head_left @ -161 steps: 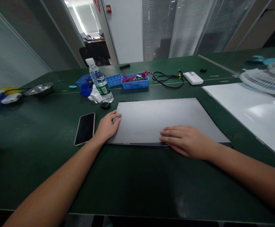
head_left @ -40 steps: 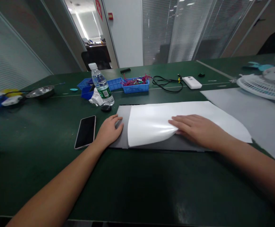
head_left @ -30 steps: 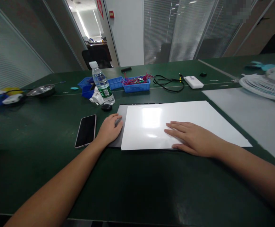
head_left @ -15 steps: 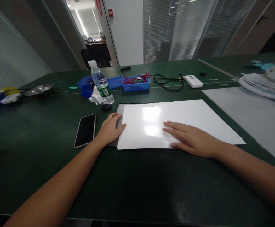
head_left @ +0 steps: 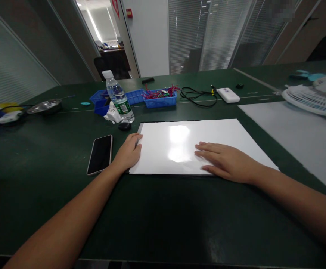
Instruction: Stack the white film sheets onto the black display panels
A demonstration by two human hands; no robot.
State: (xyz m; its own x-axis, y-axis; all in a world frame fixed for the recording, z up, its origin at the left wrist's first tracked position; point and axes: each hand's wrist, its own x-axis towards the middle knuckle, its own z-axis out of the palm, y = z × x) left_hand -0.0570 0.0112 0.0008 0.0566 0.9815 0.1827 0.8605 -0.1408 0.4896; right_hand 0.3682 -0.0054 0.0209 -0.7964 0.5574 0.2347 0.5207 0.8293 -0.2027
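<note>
A glossy white sheet (head_left: 163, 145) lies flat on the green table, over a dark-edged grey board (head_left: 140, 127) that shows as a thin strip at the left and back. At the sheet's left edge rests my left hand (head_left: 127, 152), thumb and forefinger apart against the edge; its other fingers are partly hidden. My right hand (head_left: 226, 162) lies open and flat on the sheet's right part, fingers stretched to the left.
Left of the sheet are a phone (head_left: 99, 154), a black mouse-like object (head_left: 124, 126) and a water bottle (head_left: 120, 99). Behind stand a blue tray (head_left: 161, 102) of red wires, a black cable (head_left: 196, 98) and a white box (head_left: 228, 95). A fan (head_left: 314, 100) stands at right, near a pale sheet (head_left: 297, 130).
The white sheet has slid left over the grey board and now covers most of it. My left hand has shifted slightly left; my right hand stays flat on the sheet.
</note>
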